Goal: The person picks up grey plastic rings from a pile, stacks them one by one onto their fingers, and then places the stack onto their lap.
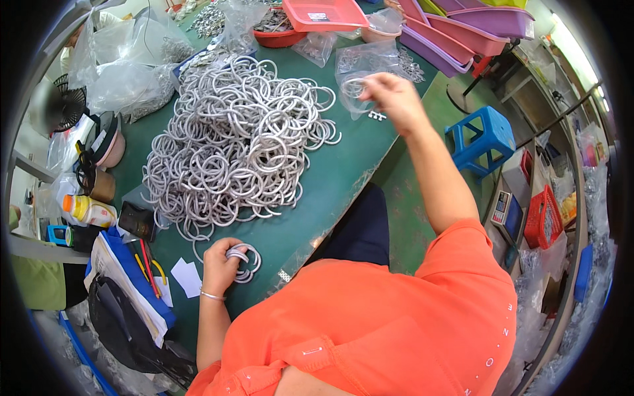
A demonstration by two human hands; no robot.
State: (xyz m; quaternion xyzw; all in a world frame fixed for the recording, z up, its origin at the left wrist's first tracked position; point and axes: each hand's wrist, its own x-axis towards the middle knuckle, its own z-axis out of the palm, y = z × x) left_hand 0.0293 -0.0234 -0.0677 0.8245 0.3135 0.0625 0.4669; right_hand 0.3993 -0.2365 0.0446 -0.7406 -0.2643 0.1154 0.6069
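I see left hand (221,264) at 7 o'clock, fingers closed around small bunch of rings (244,261) on green desk (337,178). Right hand (395,99) at 1 o'clock, pinching clear bag (360,69). Ring pile (234,142) between.

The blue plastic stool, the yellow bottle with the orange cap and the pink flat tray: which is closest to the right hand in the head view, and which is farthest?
From the right hand, which holds a clear plastic bag:
1. Pink flat tray, just up and left of the hand, at the table's far end.
2. Blue plastic stool, on the floor to the hand's right; nearly as close.
3. Yellow bottle with the orange cap, far across the table on the left.
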